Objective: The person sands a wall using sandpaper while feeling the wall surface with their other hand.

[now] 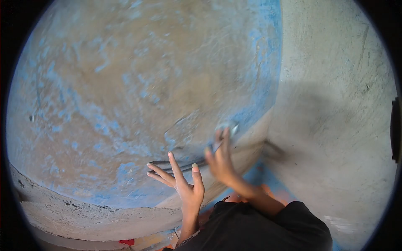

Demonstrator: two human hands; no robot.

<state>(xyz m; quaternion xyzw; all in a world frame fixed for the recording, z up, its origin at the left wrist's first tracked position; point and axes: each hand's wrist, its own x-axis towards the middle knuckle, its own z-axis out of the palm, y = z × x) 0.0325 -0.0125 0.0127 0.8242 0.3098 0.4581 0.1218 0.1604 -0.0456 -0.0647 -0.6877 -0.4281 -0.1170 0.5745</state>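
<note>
Fingers spread, my left hand is held against or just over the lower part of a worn wall with patchy blue paint, and it holds nothing. Dark shadows lie on the wall beside its fingertips. To its right, my right hand is blurred by motion near the wall's lower right blue edge. At its fingertips is a small pale, shiny object, too smeared to name; the fingers seem to press it on the surface.
A pale grey-green wall meets the blue-edged one at the right. Along the lower left runs a rough ledge, with a small red thing below it. A dark object stands at the far right edge.
</note>
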